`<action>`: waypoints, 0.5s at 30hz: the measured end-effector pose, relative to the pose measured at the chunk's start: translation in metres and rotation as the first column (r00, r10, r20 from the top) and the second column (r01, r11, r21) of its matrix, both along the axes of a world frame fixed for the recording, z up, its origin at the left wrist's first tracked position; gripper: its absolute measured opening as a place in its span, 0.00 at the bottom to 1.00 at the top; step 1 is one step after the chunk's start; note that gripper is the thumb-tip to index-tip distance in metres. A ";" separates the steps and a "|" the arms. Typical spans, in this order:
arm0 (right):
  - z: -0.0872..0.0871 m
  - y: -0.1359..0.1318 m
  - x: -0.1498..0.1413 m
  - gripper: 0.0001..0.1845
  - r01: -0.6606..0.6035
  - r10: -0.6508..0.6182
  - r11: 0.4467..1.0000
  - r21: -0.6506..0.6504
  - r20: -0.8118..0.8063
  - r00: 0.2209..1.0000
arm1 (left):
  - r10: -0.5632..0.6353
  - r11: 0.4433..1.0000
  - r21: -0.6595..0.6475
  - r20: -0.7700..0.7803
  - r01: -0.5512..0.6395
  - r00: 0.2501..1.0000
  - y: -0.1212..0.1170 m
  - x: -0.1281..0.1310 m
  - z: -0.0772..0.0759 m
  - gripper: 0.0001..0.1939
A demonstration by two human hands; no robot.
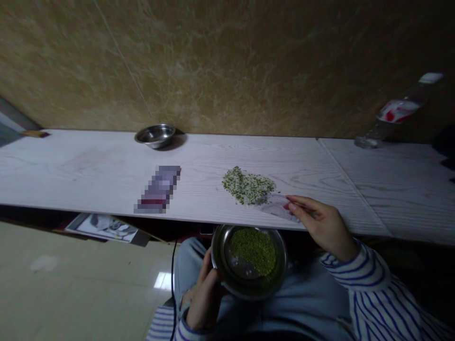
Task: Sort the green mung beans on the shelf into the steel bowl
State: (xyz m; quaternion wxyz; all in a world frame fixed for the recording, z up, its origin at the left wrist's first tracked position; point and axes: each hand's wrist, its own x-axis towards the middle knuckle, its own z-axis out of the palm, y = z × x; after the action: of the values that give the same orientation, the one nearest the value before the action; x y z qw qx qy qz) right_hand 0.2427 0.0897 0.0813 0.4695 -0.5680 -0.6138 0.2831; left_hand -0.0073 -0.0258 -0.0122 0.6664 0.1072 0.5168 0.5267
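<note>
My left hand [206,293] grips the left rim of a steel bowl [220,237], held over my lap just below the table's front edge. Green beans [254,248], like mung beans, lie in the bowl, mostly toward its far and right side. In my right hand [322,222], thumb and fingers pinch a thin clear plastic piece [279,207] with curved ridges, possibly a lid. Its left edge meets a pile of mixed white grains and green beans [249,186] spread on the table. The white grains look like rice.
On the pale wood-grain table [199,189], a second steel bowl [156,136] stands by the wall. A pixelated flat object [159,189] lies left of the pile. A clear bottle [396,113] with a white cap stands at the right. Below the table's left part is a shelf with a printed sheet [103,226].
</note>
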 end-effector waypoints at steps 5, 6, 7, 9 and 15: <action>-0.002 -0.002 0.014 0.23 0.043 -0.043 0.999 0.000 0.011 0.999 | 0.010 1.000 0.013 0.017 -0.010 1.000 0.004 0.002 0.004 0.38; -0.002 -0.003 0.016 0.23 0.050 -0.050 0.999 -0.002 0.004 0.999 | 0.022 1.000 0.011 0.026 -0.022 0.999 0.004 0.002 0.004 0.38; -0.002 -0.003 0.018 0.23 0.057 -0.057 0.998 -0.003 -0.006 0.998 | 0.023 1.000 0.014 0.035 -0.023 0.999 0.005 0.003 0.003 0.39; -0.002 -0.003 0.021 0.22 0.072 -0.072 0.997 -0.004 -0.019 0.997 | 0.006 1.000 0.007 0.009 -0.006 1.000 0.007 0.004 0.003 0.38; -0.005 -0.005 0.032 0.22 0.116 -0.116 0.993 0.002 -0.008 0.993 | -0.027 0.999 0.031 -0.013 0.027 1.000 0.014 0.007 0.010 0.37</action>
State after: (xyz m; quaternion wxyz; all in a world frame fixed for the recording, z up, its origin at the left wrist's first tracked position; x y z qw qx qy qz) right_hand 0.2745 0.0846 0.0759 0.4882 -0.6009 -0.5785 0.2568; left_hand 0.0002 -0.0122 -0.0026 0.6683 0.1279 0.5113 0.5249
